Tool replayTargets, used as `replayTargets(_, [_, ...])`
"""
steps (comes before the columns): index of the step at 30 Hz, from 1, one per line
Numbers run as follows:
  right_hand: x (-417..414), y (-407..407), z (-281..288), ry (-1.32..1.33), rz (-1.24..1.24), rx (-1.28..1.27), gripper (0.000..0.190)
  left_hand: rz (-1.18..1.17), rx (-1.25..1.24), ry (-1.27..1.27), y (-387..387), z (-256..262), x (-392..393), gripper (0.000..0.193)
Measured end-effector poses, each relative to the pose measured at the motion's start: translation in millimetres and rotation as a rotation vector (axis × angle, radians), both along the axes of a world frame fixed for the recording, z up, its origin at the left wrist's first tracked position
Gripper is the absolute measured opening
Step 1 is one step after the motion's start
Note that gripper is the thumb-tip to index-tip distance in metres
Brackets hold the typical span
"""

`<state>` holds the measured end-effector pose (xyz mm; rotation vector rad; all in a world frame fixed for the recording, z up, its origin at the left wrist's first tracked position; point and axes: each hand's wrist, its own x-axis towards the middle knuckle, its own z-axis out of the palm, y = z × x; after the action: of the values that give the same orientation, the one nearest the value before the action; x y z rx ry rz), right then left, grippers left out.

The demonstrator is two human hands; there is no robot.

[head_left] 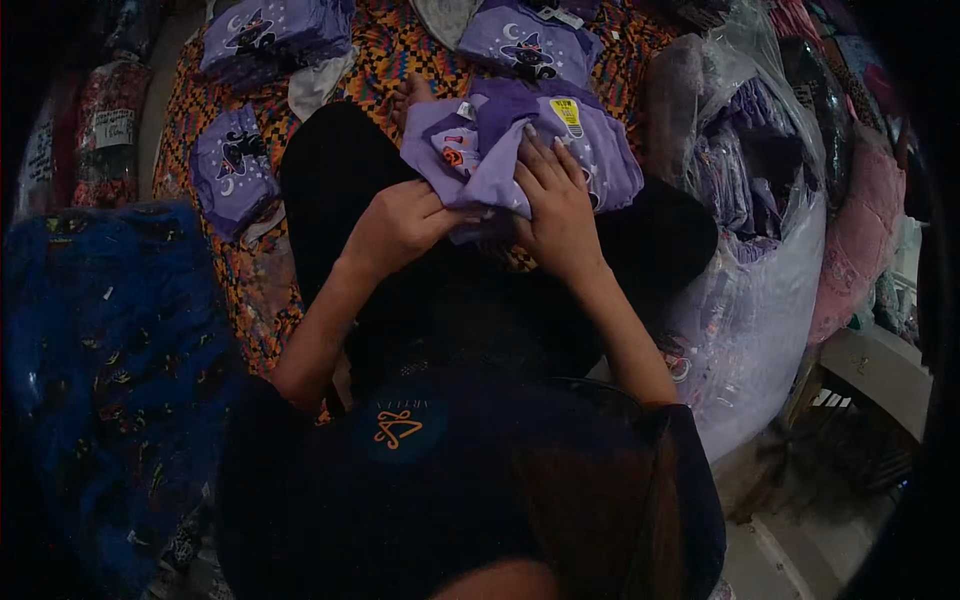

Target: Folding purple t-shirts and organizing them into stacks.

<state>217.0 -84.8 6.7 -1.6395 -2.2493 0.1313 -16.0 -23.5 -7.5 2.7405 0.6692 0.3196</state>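
A lilac printed garment [495,180], partly folded, lies across my lap with a darker purple band and a small white tag. My left hand [401,225] pinches its near edge between thumb and fingers. On top of the cloth rests my right hand [555,187], palm down with fingers a little apart. Right beside those fingers is a yellow bulb-shaped sticker [567,116]. Under the garment's left fold shows a white patch with a pumpkin print [454,156]. Fabric and fingers hide parts of the layers beneath.
Stacks of lilac cat-print garments lie at far left [281,45] and far centre [525,49], a smaller pile [234,172] at left. A torn clear plastic bag [757,300] of purple clothes stands right. Blue patterned cloth [112,337] covers the left. Patterned orange cloth [375,45] lies underneath.
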Motion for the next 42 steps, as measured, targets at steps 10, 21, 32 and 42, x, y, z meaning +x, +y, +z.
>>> replayTargets(10, [-6.4, 7.7, 40.7, 0.137, -0.046, -0.351, 0.062, -0.007, 0.19, -0.523, 4.3, 23.5, 27.0, 0.021])
replayTargets(21, [22.0, 2.9, 11.3, 1.654, -0.632, -0.149, 0.037, 0.182, -0.046, -0.724, -44.6, -14.1, 48.4, 0.036])
replayTargets(32, [32.0, 1.0, 13.2, 2.06, -0.684, -0.168, 0.046, 0.291, -0.16, -0.375, 26.2, -31.0, 68.2, 0.028])
replayTargets(42, [47.8, -4.8, 0.9, 2.33, -0.3, -0.173, 0.046, 0.194, -0.079, -0.353, 14.4, -37.9, 67.7, 0.025])
